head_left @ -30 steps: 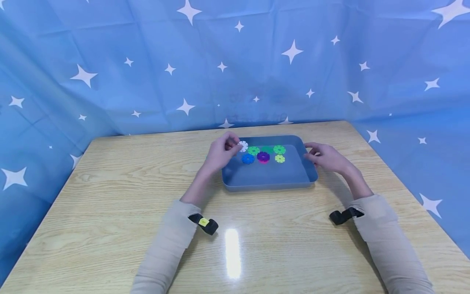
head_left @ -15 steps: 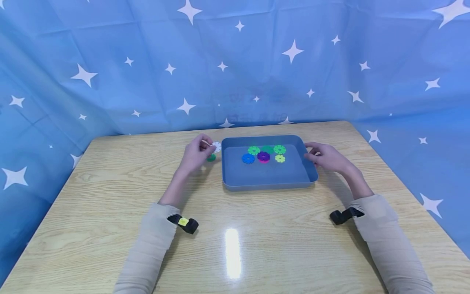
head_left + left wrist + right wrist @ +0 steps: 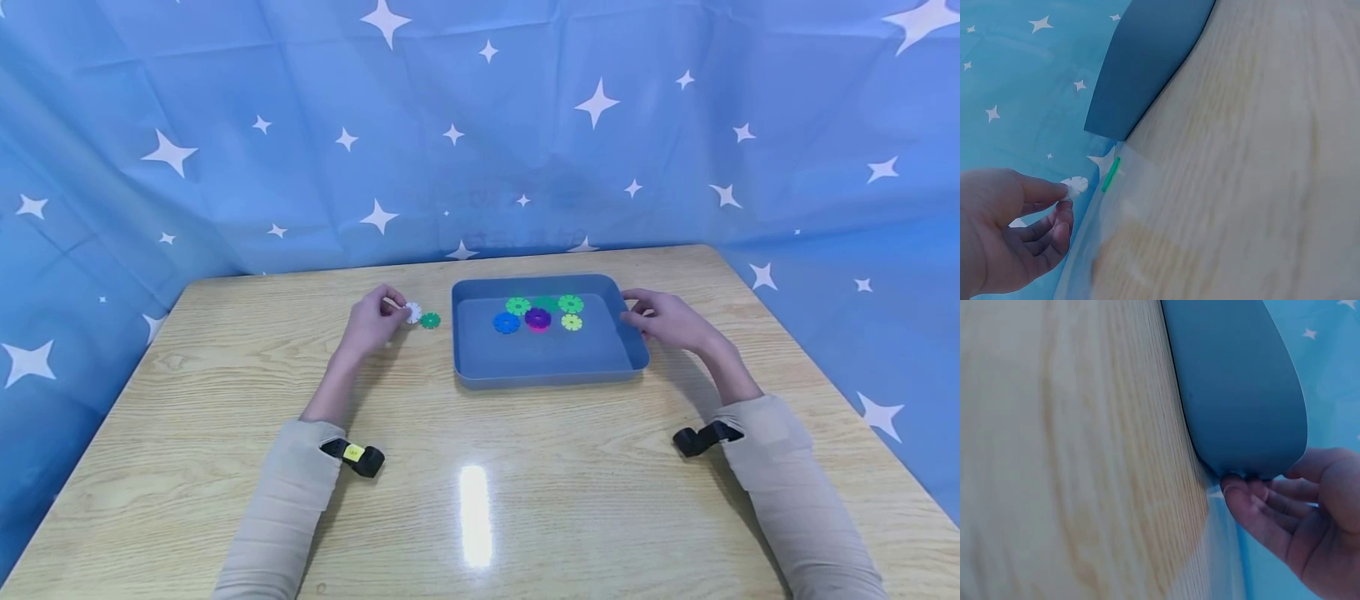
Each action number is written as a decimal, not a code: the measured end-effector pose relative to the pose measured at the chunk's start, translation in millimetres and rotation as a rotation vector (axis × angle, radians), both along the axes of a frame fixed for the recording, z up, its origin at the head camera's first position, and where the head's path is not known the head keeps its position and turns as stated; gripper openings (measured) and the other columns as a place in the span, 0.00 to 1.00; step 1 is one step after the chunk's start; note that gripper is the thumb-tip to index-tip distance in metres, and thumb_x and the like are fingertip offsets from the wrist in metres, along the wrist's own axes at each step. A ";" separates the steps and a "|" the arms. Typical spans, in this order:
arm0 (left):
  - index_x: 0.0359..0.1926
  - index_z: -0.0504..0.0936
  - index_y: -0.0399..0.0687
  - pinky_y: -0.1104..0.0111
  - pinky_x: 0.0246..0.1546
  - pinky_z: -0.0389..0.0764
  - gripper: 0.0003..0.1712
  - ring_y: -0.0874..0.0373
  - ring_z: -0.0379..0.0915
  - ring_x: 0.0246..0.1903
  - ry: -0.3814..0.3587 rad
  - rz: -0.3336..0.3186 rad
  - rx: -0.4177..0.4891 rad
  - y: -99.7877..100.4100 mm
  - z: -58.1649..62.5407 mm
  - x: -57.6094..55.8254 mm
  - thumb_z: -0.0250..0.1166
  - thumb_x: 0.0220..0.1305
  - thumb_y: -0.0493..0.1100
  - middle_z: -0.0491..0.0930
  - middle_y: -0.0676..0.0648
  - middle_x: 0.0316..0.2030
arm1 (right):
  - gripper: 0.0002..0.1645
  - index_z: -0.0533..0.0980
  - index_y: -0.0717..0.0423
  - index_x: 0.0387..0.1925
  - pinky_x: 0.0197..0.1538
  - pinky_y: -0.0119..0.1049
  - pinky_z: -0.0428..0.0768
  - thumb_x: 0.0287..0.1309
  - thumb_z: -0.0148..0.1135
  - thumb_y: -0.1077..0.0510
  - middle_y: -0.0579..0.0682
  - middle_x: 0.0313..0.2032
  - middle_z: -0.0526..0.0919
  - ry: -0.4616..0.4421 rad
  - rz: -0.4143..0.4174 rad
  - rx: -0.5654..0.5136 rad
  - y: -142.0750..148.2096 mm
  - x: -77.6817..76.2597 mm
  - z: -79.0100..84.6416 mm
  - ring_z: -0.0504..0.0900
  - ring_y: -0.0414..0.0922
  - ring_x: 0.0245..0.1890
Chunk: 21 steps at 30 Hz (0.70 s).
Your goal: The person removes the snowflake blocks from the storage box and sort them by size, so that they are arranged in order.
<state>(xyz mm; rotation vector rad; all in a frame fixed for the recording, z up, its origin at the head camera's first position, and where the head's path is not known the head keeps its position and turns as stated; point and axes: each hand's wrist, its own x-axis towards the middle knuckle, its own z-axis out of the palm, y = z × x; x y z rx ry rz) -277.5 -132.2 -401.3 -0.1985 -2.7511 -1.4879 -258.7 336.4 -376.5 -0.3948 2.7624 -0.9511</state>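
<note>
In the head view, my left hand (image 3: 371,322) pinches a white notched plastic disc (image 3: 414,312) left of the tray. Close beside it, a dark green notched disc (image 3: 430,321) lies on the table. The left wrist view shows the white disc (image 3: 1076,186) between thumb and fingertips, apart from the green disc (image 3: 1111,174). My right hand (image 3: 669,320) grips the right wall of a shallow blue-grey tray (image 3: 547,365). In the right wrist view its fingers (image 3: 1260,519) press the tray's outer side, and the thumb goes over the rim, partly hidden.
Inside the tray lie a blue disc (image 3: 506,322), a purple disc (image 3: 537,318) over a pink one, a yellow disc (image 3: 572,322) and several green discs (image 3: 518,306). The wooden table (image 3: 225,400) ends at a blue star-patterned cloth (image 3: 300,133) behind.
My left hand has carried the white disc left, from over the tray to beyond the green disc on the table, which has come into view. The right hand and tray have stayed put.
</note>
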 end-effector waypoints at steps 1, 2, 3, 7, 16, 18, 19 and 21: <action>0.47 0.76 0.38 0.68 0.29 0.73 0.09 0.57 0.71 0.28 -0.004 0.004 -0.003 -0.5 -0.4 0.0 0.63 0.72 0.39 0.79 0.42 0.33 | 0.34 0.59 0.70 0.73 0.38 0.46 0.80 0.76 0.53 0.54 0.64 0.45 0.79 -0.001 0.000 -0.001 -0.1 -0.1 0.1 0.80 0.47 0.32; 0.47 0.76 0.38 0.68 0.28 0.73 0.09 0.57 0.71 0.28 -0.009 0.008 -0.009 -0.8 -0.9 -0.1 0.63 0.72 0.39 0.79 0.42 0.34 | 0.34 0.59 0.70 0.73 0.38 0.46 0.80 0.76 0.53 0.54 0.64 0.45 0.79 -0.001 -0.001 -0.002 -0.2 0.0 0.4 0.80 0.48 0.32; 0.47 0.77 0.37 0.68 0.28 0.73 0.09 0.57 0.71 0.28 -0.015 0.011 -0.014 -1.0 -1.3 0.0 0.63 0.72 0.39 0.79 0.42 0.33 | 0.34 0.59 0.70 0.73 0.37 0.46 0.80 0.76 0.53 0.54 0.64 0.45 0.79 -0.003 -0.001 -0.002 -0.3 0.1 0.6 0.80 0.47 0.32; 0.46 0.77 0.36 0.68 0.29 0.73 0.09 0.56 0.71 0.29 -0.026 0.019 -0.048 -1.6 -4.0 0.4 0.63 0.71 0.39 0.79 0.42 0.33 | 0.34 0.59 0.69 0.73 0.35 0.45 0.79 0.76 0.53 0.54 0.63 0.45 0.79 -0.009 -0.005 -0.007 -0.8 0.7 1.2 0.79 0.48 0.31; 0.46 0.78 0.35 0.65 0.34 0.71 0.09 0.52 0.73 0.32 -0.030 0.042 -0.108 -2.9 -4.9 0.1 0.63 0.71 0.38 0.79 0.42 0.32 | 0.34 0.58 0.69 0.73 0.35 0.45 0.79 0.76 0.53 0.53 0.64 0.46 0.79 -0.009 -0.001 -0.005 -0.9 -0.3 1.1 0.79 0.48 0.31; 0.47 0.78 0.35 0.65 0.35 0.72 0.10 0.51 0.73 0.32 -0.041 0.039 -0.122 -2.7 -4.7 -0.6 0.62 0.72 0.38 0.80 0.41 0.33 | 0.35 0.58 0.69 0.73 0.35 0.45 0.79 0.76 0.53 0.53 0.64 0.46 0.79 -0.012 -0.001 -0.007 -0.5 -0.6 1.1 0.79 0.48 0.31; 0.47 0.78 0.34 0.64 0.35 0.73 0.10 0.51 0.74 0.33 -0.047 0.036 -0.129 -2.7 -4.8 -1.0 0.62 0.72 0.38 0.80 0.41 0.34 | 0.35 0.58 0.69 0.74 0.35 0.45 0.79 0.76 0.53 0.53 0.64 0.46 0.79 -0.013 -0.001 -0.007 -0.3 -0.7 1.0 0.79 0.48 0.31; 0.48 0.77 0.34 0.63 0.37 0.73 0.11 0.50 0.75 0.35 -0.059 0.030 -0.144 -2.1 -4.5 -1.2 0.62 0.72 0.39 0.80 0.40 0.35 | 0.35 0.58 0.69 0.74 0.36 0.46 0.79 0.76 0.53 0.53 0.64 0.46 0.79 -0.014 -0.002 -0.005 0.1 -0.7 0.8 0.80 0.48 0.32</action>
